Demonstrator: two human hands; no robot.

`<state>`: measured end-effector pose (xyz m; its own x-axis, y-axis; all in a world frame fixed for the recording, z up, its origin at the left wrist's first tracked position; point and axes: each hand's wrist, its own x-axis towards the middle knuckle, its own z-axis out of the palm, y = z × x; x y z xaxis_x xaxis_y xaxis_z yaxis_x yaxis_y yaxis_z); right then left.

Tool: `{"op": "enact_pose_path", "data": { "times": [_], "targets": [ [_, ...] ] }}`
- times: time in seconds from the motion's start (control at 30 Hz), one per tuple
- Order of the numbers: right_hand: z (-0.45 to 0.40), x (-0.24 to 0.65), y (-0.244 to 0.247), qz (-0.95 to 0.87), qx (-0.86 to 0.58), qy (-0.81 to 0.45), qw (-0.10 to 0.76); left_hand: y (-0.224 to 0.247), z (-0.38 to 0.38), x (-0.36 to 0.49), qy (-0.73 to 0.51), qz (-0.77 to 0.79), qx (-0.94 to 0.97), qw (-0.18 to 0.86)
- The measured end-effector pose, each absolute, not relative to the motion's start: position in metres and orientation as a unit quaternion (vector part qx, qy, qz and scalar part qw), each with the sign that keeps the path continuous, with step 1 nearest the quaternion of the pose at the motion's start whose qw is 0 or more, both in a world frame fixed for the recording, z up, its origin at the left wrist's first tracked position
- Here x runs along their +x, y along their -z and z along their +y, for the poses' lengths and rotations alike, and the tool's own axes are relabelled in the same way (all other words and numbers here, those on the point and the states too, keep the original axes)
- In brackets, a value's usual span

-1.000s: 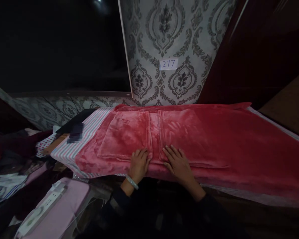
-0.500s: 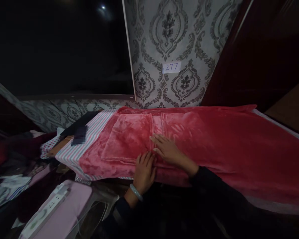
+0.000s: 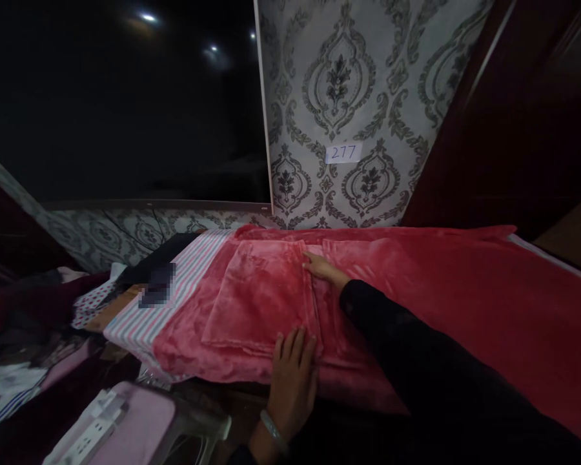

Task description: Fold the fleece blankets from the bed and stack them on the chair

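A folded piece of red plush fabric [image 3: 266,290] lies as a flat, layered square on a larger red plush blanket [image 3: 445,303]. My left hand [image 3: 293,371], with a pale bangle [image 3: 272,431] at the wrist, rests palm down on the square's near right corner, fingers stretched out. Farther back, my right hand [image 3: 321,266] reaches across to the square's far right corner. Its fingertips touch the edge there, thumb and forefinger slightly apart. Right of the square, a second raised fold [image 3: 363,265] of the plush shows, partly covered by my dark sleeve [image 3: 407,329].
Striped cloth [image 3: 188,271] shows under the blanket at the left, with a blurred dark item [image 3: 157,285] on it. A pink-topped stool [image 3: 142,420] carries a white power strip [image 3: 90,433]. Behind are a large dark screen [image 3: 126,110] and a wall label [image 3: 343,153].
My right hand has slid away from me along the square's right edge to its far corner. My left hand stays at the near corner. The view has tilted slightly.
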<state>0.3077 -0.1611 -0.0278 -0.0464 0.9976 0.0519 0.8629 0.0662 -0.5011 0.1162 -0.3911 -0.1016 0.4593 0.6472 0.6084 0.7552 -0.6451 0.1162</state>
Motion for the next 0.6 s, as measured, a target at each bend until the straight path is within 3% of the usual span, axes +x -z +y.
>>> {"op": "enact_pose_path", "data": {
  "times": [0.33, 0.6],
  "targets": [
    [-0.115, 0.29, 0.047, -0.662, -0.701, -0.132, 0.231, 0.117, -0.387, 0.118, 0.364, -0.415, -0.823, 0.137],
    [-0.114, 0.29, 0.049, -0.648, -0.732, -0.092, 0.19, 0.122, -0.387, 0.118, 0.368, -0.409, -0.825, 0.132]
  ]
}}
